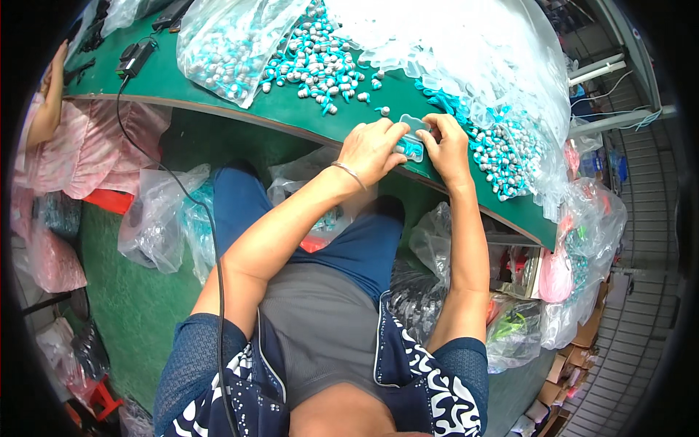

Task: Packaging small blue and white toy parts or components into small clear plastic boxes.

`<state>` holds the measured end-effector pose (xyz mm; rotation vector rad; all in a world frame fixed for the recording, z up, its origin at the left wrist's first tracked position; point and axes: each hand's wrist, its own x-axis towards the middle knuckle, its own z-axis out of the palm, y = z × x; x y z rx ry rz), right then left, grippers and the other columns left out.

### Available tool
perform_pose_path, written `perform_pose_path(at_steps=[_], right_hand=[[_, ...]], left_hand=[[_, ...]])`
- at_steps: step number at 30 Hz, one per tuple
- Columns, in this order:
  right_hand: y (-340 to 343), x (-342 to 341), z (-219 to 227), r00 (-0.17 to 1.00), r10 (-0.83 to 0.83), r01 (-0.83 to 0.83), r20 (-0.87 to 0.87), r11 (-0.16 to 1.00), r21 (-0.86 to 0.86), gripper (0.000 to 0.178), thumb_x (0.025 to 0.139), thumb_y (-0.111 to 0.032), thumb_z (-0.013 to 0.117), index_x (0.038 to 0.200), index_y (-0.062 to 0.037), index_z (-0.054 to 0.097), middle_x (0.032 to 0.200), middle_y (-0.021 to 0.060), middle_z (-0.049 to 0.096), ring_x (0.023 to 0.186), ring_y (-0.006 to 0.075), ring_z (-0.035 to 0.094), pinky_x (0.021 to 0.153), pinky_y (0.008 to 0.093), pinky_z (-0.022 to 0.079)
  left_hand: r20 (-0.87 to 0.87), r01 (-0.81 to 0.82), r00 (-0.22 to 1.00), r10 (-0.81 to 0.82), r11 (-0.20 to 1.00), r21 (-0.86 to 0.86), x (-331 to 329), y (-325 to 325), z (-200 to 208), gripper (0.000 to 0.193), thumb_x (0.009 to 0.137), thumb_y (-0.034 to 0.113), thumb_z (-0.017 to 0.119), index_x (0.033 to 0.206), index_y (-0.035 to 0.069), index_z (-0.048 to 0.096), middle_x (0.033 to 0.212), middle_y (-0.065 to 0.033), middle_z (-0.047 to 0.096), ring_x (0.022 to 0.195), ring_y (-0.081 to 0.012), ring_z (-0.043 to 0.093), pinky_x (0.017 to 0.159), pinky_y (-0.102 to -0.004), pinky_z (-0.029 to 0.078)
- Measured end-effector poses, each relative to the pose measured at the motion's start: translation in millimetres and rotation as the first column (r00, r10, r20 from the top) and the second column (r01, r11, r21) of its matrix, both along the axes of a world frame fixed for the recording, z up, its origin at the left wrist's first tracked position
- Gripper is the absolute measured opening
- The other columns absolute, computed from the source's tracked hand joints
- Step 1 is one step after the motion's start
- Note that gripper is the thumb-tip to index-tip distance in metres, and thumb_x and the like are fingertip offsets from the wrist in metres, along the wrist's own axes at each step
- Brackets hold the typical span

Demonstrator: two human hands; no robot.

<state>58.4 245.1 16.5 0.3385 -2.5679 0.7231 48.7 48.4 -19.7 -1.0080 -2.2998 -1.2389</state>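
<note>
At the far left, well apart from the fingers, another person's arm [49, 95] rests at the edge of the green table [291, 109], near a black adapter [135, 58] with a cable. Further right, beyond the fingers, a heap of grey and teal earphones [317, 62] lies on the table, partly inside a clear plastic bag [218, 44]. The left hand [371, 149] has its fingers curled and closed on the left side of a small clear plastic tray [412, 140], which lies at the near edge of the table and holds a teal piece inside. A thin metal bracelet [349, 173] sits on this wrist. The right hand [445, 146] pinches the right side of the same tray with bent fingers, so the tray is between both hands. Just right of these fingers lies a second heap of earphones [502, 156] under a big clear bag [480, 51].
</note>
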Motion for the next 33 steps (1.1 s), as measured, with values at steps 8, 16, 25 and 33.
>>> perform_pose_path(at_steps=[8, 16, 25, 33], right_hand=[[-5.8, 5.9, -3.8, 0.996, -0.005, 0.006, -0.091, 1.0, 0.004, 0.026, 0.074, 0.0, 0.076, 0.097, -0.0032, 0.063, 0.086, 0.0107, 0.061, 0.065, 0.0235, 0.059, 0.06, 0.0348, 0.049], [-11.9, 12.7, -7.2, 0.98, -0.018, 0.02, -0.2, 1.0, 0.008, 0.022, 0.075, 0.003, 0.073, 0.093, -0.0024, 0.062, 0.086, 0.0119, 0.062, 0.07, 0.0277, 0.061, 0.063, 0.0369, 0.05], [-10.9, 23.9, -12.0, 0.962, 0.039, -0.045, -0.271, 0.999, -0.016, 0.018, 0.073, 0.006, 0.071, 0.087, -0.0022, 0.063, 0.086, 0.0132, 0.065, 0.083, 0.0315, 0.065, 0.073, 0.0383, 0.052], [-15.9, 50.4, -10.3, 0.988, 0.11, -0.108, -0.104, 0.994, 0.026, 0.037, 0.075, -0.001, 0.074, 0.111, -0.0028, 0.066, 0.104, 0.0156, 0.063, 0.094, 0.0321, 0.063, 0.08, 0.039, 0.053]], left_hand=[[-0.199, 0.061, 0.979, -0.047, 0.996, 0.061, 1.6, -5.2, -7.2, 0.032, 0.073, 0.015, 0.078, 0.102, 0.013, 0.066, 0.098, -0.0056, 0.061, 0.083, -0.0272, 0.063, 0.071, -0.0395, 0.049], [-0.11, 0.079, 0.991, -0.077, 0.997, 0.02, -1.7, -6.4, -6.4, 0.036, 0.075, 0.017, 0.077, 0.107, 0.009, 0.064, 0.098, -0.0086, 0.061, 0.088, -0.0303, 0.062, 0.077, -0.0409, 0.05], [-0.036, 0.039, 0.999, -0.037, 0.997, 0.073, 2.8, -4.3, 1.7, 0.046, 0.074, 0.015, 0.077, 0.114, 0.006, 0.057, 0.104, -0.0111, 0.06, 0.096, -0.0326, 0.061, 0.079, -0.043, 0.05], [-0.051, 0.142, 0.988, -0.143, 0.989, -0.038, -9.2, -4.5, -1.0, 0.034, 0.081, 0.013, 0.072, 0.112, 0.004, 0.061, 0.108, -0.0143, 0.061, 0.096, -0.0356, 0.062, 0.08, -0.0428, 0.053]])
